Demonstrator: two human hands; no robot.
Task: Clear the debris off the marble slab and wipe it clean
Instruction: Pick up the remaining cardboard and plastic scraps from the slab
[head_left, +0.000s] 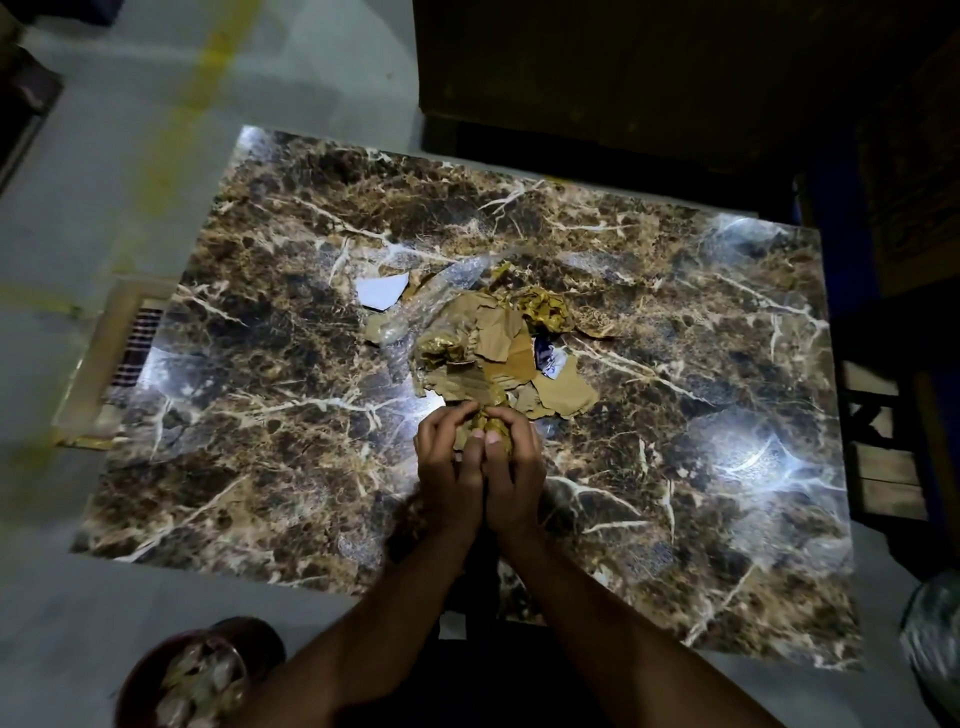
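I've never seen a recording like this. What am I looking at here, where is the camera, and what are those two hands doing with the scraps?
There is no machine: these are a person's two bare hands. The single picture comes from a camera worn on the person's head, looking down. Below lies a brown marble slab with pale veins. In its middle sits a debris pile: torn brown paper, crumpled gold foil, clear plastic and a white scrap. The left hand and right hand are pressed together at the pile's near edge, fingers curled round a gold-brown wad. A red bin holding rubbish stands on the floor at lower left.
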